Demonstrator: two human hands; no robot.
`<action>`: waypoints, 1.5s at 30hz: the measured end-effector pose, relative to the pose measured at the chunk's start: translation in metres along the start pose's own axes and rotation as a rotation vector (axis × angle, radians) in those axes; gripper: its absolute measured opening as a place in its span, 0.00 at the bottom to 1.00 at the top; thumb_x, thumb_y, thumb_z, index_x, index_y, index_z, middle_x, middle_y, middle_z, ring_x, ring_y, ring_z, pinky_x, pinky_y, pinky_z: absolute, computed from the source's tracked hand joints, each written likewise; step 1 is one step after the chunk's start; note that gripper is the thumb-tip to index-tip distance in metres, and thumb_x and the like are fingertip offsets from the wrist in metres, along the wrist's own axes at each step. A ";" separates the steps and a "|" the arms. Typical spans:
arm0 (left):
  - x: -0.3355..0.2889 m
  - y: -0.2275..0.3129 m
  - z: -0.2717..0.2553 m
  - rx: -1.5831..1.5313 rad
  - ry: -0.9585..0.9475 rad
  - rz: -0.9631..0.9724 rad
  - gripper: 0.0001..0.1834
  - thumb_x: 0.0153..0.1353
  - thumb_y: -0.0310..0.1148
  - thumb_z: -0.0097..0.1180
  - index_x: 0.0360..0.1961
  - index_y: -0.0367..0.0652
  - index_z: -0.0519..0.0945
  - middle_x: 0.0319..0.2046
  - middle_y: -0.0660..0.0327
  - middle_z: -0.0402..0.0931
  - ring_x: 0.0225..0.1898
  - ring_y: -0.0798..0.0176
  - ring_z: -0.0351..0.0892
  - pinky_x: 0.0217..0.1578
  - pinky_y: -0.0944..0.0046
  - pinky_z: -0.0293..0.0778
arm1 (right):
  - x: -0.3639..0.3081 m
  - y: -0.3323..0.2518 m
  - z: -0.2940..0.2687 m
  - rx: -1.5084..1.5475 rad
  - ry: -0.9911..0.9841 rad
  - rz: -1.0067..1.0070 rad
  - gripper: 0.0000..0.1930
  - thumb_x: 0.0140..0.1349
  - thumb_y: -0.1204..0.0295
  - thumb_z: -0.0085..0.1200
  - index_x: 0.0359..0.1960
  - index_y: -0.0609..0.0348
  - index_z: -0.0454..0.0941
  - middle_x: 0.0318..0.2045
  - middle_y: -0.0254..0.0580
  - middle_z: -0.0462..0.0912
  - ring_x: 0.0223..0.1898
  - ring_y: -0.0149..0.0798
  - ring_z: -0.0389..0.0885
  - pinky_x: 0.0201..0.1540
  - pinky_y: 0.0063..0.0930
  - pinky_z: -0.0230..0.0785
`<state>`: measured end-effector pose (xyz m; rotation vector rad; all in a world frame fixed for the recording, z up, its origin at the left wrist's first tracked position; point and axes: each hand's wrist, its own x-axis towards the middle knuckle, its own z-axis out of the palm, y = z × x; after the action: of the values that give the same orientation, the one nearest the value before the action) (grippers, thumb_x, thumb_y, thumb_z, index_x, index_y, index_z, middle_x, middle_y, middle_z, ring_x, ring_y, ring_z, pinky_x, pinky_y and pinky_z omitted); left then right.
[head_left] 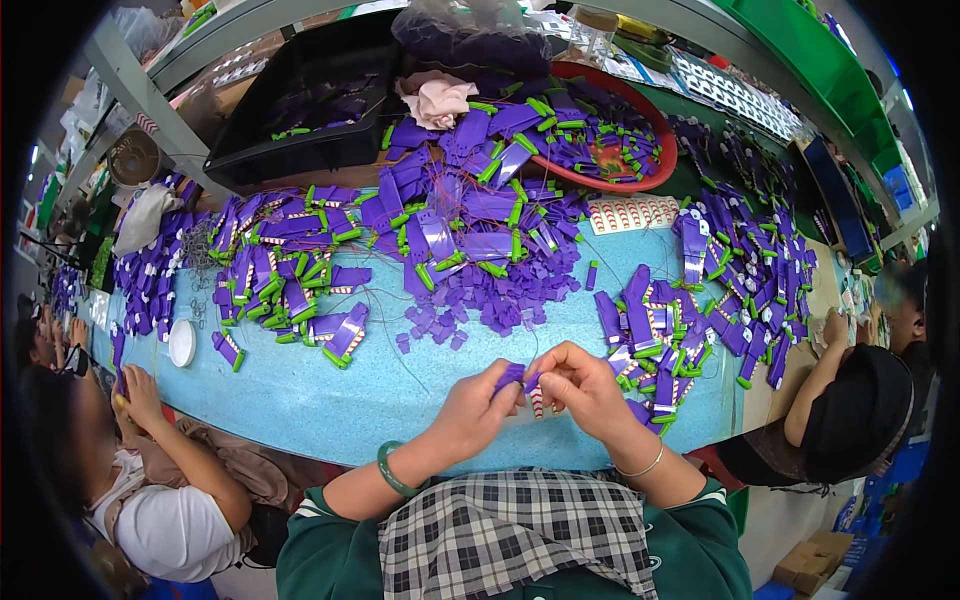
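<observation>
My left hand (pixel 475 408) is closed, pinching a small purple piece (pixel 510 376) between thumb and fingers. Close beside it, my right hand (pixel 588 392) grips another bit of purple (pixel 531 381) in its fingertips. A red-and-white striped strip (pixel 537 403) hangs just under the right fingertips; whether it is joined to the purple bit I cannot tell. A thin wire seems to run up from the fingers. Beyond my hands lies a heap of small purple pieces (pixel 490 300). Purple parts with green ends (pixel 655 345) are piled to the right of my right hand.
Many purple-and-green parts (pixel 285 270) cover the blue tabletop (pixel 330 400). At the back stand a black tray (pixel 290 160) and a red basin (pixel 660 170). A white round lid (pixel 182 343) lies at left. Striped strips on a sheet (pixel 634 214) lie ahead. Co-workers sit on both sides.
</observation>
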<state>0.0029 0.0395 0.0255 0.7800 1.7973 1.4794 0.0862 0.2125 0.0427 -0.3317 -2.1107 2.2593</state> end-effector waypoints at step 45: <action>0.107 -0.003 -0.125 -0.097 0.450 0.023 0.10 0.56 0.34 0.62 0.24 0.40 0.75 0.23 0.65 0.74 0.23 0.71 0.68 0.26 0.68 0.65 | -0.006 0.028 -0.005 -1.270 0.013 -0.401 0.12 0.46 0.67 0.64 0.33 0.52 0.79 0.32 0.32 0.74 0.38 0.37 0.71 0.39 0.34 0.59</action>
<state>-0.1614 0.0509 0.0253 0.4414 2.0196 1.8527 0.0965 0.2142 0.0157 0.0848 -2.9199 0.4997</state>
